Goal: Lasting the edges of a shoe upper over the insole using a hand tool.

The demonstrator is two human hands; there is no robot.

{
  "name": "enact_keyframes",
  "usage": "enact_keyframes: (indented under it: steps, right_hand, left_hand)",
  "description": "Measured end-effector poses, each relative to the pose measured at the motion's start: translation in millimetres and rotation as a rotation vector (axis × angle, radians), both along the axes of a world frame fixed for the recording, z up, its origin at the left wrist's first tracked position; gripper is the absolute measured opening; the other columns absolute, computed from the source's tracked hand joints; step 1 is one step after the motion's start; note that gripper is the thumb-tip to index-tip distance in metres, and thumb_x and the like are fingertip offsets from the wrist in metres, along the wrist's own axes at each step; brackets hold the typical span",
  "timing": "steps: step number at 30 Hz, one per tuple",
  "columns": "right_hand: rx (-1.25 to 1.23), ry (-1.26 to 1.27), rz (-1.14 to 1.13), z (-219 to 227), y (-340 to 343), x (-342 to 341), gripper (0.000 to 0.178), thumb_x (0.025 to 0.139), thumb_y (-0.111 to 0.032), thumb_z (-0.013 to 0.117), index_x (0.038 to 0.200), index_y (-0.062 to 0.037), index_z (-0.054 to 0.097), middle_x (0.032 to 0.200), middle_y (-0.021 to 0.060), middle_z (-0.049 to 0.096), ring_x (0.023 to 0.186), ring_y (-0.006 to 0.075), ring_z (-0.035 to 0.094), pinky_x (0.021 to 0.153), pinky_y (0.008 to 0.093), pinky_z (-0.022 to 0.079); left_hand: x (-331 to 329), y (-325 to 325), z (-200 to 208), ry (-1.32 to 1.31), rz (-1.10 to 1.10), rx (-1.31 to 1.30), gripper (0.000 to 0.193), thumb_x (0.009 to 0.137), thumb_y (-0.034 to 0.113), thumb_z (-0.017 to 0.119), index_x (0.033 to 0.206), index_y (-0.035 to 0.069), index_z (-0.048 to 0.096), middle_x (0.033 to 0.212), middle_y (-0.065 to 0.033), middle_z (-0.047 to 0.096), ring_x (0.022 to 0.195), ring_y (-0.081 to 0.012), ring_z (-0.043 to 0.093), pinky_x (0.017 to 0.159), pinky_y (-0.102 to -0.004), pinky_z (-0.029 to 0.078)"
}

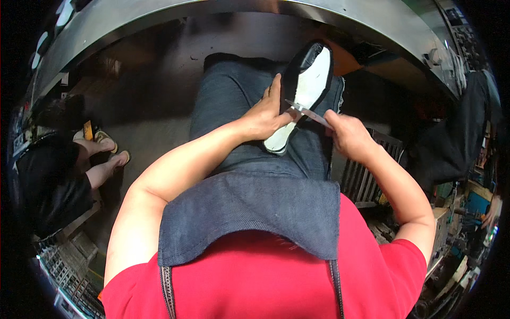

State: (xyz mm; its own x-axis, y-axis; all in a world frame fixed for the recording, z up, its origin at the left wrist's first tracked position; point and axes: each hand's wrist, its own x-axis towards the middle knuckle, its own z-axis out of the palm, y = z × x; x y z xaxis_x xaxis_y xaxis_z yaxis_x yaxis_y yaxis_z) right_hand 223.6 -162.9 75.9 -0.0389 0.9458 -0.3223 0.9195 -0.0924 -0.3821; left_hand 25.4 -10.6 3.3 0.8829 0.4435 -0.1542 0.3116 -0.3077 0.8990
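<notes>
A black shoe [314, 77] lies sole up across my lap, its pale white underside showing and its toe pointing away from me. My left hand [264, 118] grips it at the narrow middle, with the fingers along its left side and the thumb over the white underside. In my right hand [350, 134] is a slim metal knife [317, 117], my fingers wrapped round its near end. Its blade crosses the shoe's waist, right by my left thumb. Whether the edge touches the white surface I cannot tell.
A metal table edge [234, 7] curves across the far side. At left sits another person, with sandals [108, 142] showing; a wire basket [71, 274] stands below. Right of my leg is a slatted grate [369, 173], with dark fabric [451, 133] hanging beyond it.
</notes>
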Motion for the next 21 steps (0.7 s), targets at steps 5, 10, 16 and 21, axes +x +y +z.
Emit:
enact_keyframes:
  steps: [5,10,16,21]
  right_hand:
    - [0.178,0.055,0.089,-33,-1,15,0.019,0.075,0.000,0.056,0.090,-0.0048,0.045,0.079,0.0179,0.056,0.079,0.0412,0.058,0.066,0.0493,0.046]
    - [0.171,0.098,0.082,-30,0,12,0.021,0.074,0.000,0.058,0.089,-0.0044,0.044,0.079,0.0181,0.056,0.079,0.0412,0.058,0.066,0.0486,0.046]
    - [0.169,0.102,0.028,-38,-7,11,0.020,0.074,0.002,0.057,0.089,-0.0039,0.045,0.081,0.0200,0.056,0.081,0.0428,0.057,0.066,0.0488,0.045]
    - [0.152,0.238,-0.036,-20,-19,-6,0.020,0.075,0.006,0.051,0.093,-0.0024,0.047,0.082,0.0214,0.056,0.083,0.0449,0.056,0.069,0.0484,0.045]
  left_hand:
    - [0,0,-15,-0.101,0.020,-0.022,0.105,0.086,0.036,0.067,0.148,-0.005,-0.007,0.150,-0.0356,0.012,0.141,-0.0465,0.017,0.116,-0.0451,0.021]
    - [-9,4,-9,-0.094,0.012,-0.202,0.109,0.087,0.058,0.059,0.150,0.000,-0.007,0.155,-0.0304,0.004,0.146,-0.0415,0.005,0.118,-0.0437,0.014]
    - [-11,12,-9,-0.151,0.022,-0.234,0.090,0.094,0.052,0.053,0.153,0.005,0.002,0.155,-0.0272,0.009,0.145,-0.0400,0.010,0.117,-0.0430,0.016]
    - [-12,16,-9,-0.139,0.035,-0.224,0.086,0.094,0.047,0.056,0.153,0.010,0.006,0.151,-0.0282,0.017,0.143,-0.0401,0.016,0.116,-0.0432,0.019]
